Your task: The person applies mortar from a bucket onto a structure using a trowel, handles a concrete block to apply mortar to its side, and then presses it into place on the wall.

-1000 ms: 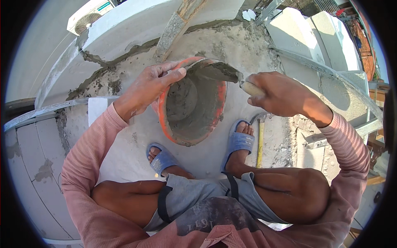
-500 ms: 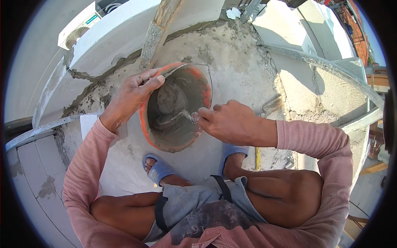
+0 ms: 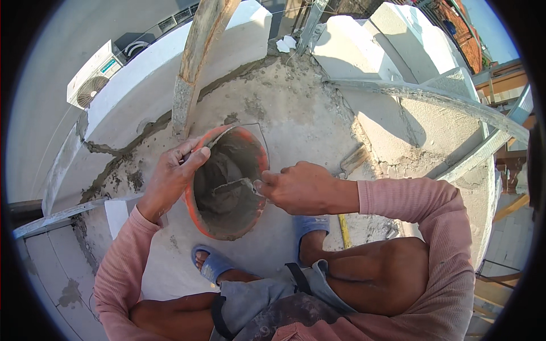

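An orange bucket (image 3: 197, 216), tilted toward me and coated inside with wet grey mortar (image 3: 224, 213), sits on the concrete floor between my hands. My left hand (image 3: 176, 177) grips its upper left rim, fingers curled over the edge. My right hand (image 3: 298, 187) is closed on a trowel, its handle mostly hidden by my fingers, with the blade (image 3: 230, 186) down inside the bucket in the mortar. Below the bucket are my feet in blue slides (image 3: 213, 262). A yellow-handled tool (image 3: 344, 230) lies by my right foot.
A leaning wooden board (image 3: 193, 68) stands behind the bucket. A cracked curved white ledge (image 3: 131, 102) runs along the left, with an air-conditioner unit (image 3: 85, 79) beyond. White blocks (image 3: 341, 51), metal bars (image 3: 398, 88) and a short wooden piece (image 3: 355, 159) are at the right.
The trowel has dropped from the far rim into the bucket, with my right hand moving down and left. The bucket, hands and surroundings appear lower in view as the camera shifts.
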A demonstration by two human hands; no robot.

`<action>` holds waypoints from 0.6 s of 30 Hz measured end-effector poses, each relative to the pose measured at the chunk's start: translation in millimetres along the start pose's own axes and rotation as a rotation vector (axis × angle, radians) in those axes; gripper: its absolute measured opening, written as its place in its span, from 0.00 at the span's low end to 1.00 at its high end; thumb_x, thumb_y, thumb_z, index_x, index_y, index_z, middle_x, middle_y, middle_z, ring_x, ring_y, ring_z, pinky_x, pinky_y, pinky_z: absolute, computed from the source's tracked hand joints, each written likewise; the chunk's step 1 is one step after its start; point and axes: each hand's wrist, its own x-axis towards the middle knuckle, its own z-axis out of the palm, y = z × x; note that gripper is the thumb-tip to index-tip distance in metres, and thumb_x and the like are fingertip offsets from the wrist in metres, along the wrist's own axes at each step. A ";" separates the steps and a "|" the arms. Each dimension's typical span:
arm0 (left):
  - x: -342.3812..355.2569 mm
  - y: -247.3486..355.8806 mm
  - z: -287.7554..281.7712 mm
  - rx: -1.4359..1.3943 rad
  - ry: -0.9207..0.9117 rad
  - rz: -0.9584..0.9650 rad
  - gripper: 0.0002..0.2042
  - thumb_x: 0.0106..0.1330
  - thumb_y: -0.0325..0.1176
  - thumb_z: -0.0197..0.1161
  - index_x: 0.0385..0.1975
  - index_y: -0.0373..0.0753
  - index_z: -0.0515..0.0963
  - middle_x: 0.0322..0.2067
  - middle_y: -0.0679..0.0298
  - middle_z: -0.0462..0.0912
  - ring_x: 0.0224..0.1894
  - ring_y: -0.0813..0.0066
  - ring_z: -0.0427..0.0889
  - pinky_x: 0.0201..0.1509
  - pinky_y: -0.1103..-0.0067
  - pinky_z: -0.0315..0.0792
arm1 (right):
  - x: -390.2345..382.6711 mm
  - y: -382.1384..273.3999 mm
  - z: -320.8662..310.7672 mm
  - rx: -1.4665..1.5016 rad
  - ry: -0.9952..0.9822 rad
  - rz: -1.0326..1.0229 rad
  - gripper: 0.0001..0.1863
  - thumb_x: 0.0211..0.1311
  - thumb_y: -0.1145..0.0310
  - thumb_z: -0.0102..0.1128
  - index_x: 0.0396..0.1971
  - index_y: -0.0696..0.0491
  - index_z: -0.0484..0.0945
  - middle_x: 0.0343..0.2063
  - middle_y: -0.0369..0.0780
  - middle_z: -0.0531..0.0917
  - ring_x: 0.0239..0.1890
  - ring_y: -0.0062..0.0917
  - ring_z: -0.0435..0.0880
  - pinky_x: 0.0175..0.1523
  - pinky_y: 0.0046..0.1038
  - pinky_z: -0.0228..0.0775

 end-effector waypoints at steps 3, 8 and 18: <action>0.4 -1.8 -2.3 -0.026 0.001 -0.009 0.22 0.78 0.39 0.61 0.64 0.31 0.77 0.53 0.67 0.84 0.54 0.83 0.78 0.64 0.81 0.70 | -6.9 7.3 -24.0 0.030 0.106 0.005 0.17 0.71 0.62 0.56 0.54 0.54 0.78 0.41 0.42 0.82 0.37 0.37 0.90 0.34 0.40 0.83; -2.7 -1.5 -4.8 -0.054 0.005 -0.049 0.23 0.78 0.40 0.61 0.64 0.30 0.77 0.53 0.67 0.84 0.54 0.83 0.78 0.63 0.82 0.71 | -10.9 18.6 -36.1 -0.080 0.163 0.188 0.17 0.74 0.58 0.57 0.52 0.54 0.79 0.39 0.42 0.83 0.37 0.38 0.90 0.34 0.41 0.83; 0.8 -3.0 -1.7 -0.166 0.064 -0.118 0.24 0.76 0.43 0.63 0.65 0.34 0.77 0.53 0.67 0.84 0.53 0.82 0.82 0.62 0.82 0.73 | 6.6 28.8 6.7 0.213 -0.092 0.164 0.17 0.72 0.58 0.59 0.48 0.56 0.82 0.39 0.48 0.87 0.38 0.50 0.87 0.46 0.48 0.80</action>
